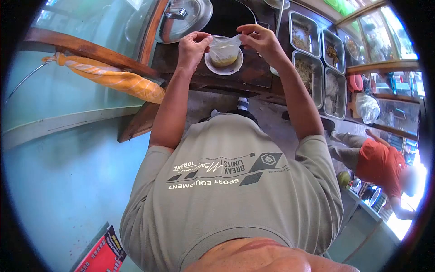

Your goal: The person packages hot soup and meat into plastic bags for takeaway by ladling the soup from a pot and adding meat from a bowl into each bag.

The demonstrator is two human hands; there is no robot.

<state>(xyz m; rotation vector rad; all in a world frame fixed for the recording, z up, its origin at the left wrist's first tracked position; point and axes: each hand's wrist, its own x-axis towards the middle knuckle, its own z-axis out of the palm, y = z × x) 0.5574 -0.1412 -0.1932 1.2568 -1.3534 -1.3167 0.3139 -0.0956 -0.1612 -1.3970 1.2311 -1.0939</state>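
A clear plastic bag (223,47) with yellowish food in its bottom sits in a white bowl (224,70) on the dark counter. My left hand (195,49) pinches one top corner of the bag between thumb and fingers. On the opposite side, my right hand (262,40) grips the other corner, and the plastic is stretched between the two. The bag's lower part rests inside the bowl's rim.
A large dark pan (229,16) and a glass lid (190,22) are behind the bowl. Metal trays of food (304,31) line the right. An orange cloth (113,77) hangs at left. A person in a red shirt (379,162) is at far right.
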